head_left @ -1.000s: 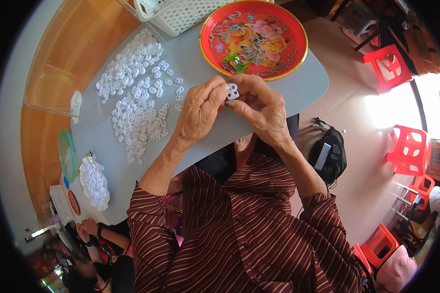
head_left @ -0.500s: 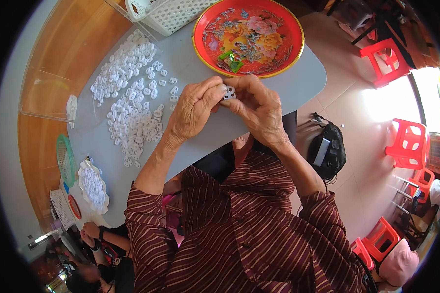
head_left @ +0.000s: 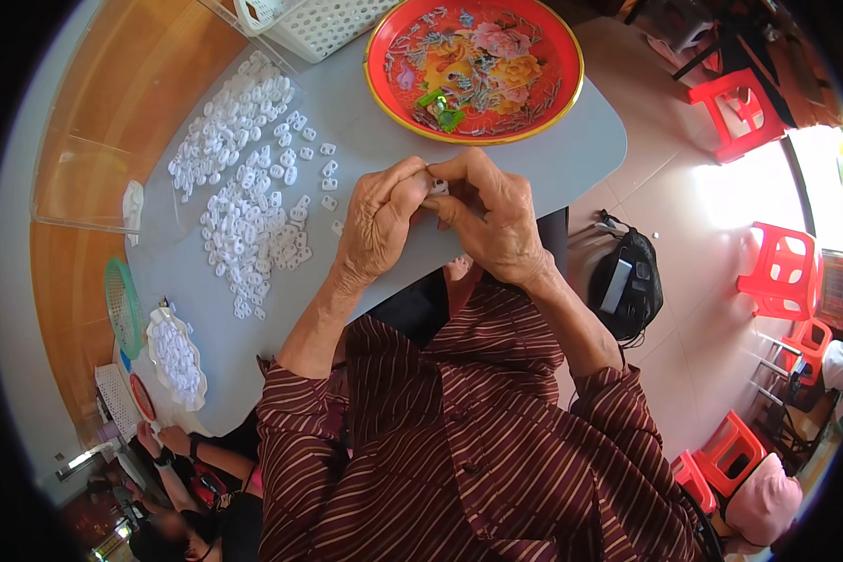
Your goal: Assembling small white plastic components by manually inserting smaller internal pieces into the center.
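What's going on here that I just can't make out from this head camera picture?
- Small white piece, head view: pinched between the left hand and right hand, fingers cover most of it.
- White basket: cut off by the top edge.
- Small metal bits in the red tray: too small to identify.

1 head-worn fisheye camera looks steeply down, close above the grey table (head_left: 534,178).

**Table layout**

Both hands meet over the table's (head_left: 553,159) near edge, left hand (head_left: 377,229) touching right hand (head_left: 493,220), a small part (head_left: 437,187) pinched between their fingertips. Left of the hands a heap of parts (head_left: 248,201) lies on the table. Behind the hands sits a tray (head_left: 564,89); a basket (head_left: 314,28) stands left of it. A bag (head_left: 628,286) lies on the floor, right of the table.
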### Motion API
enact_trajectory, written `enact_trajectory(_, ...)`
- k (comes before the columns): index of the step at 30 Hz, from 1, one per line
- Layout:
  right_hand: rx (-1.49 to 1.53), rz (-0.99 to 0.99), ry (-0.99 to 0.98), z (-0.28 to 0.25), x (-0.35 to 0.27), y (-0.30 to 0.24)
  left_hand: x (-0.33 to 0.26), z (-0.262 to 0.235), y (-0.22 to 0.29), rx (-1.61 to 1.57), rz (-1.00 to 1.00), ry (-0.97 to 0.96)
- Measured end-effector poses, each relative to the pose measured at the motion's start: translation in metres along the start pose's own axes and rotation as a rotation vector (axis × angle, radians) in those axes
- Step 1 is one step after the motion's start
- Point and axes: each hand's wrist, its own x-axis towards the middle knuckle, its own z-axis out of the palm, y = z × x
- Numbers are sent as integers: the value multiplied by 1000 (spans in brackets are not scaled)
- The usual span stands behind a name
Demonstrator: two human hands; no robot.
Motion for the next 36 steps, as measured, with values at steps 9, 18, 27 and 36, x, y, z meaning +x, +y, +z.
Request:
enact_trajectory(9, 2, 60, 25, 0, 4, -7, 2, -1, -6, -51, 24, 21)
enact_trajectory(18, -49, 31, 43, 2, 0, 0, -1, 3, -7, 7, 64, 13)
enact_trajectory(27, -10, 38, 69, 0, 0, -4, 1, 5, 0, -72, -61, 24)
enact_trajectory(36, 111, 102, 66, -4, 4, -8, 1, 5, -4, -121, 39, -9)
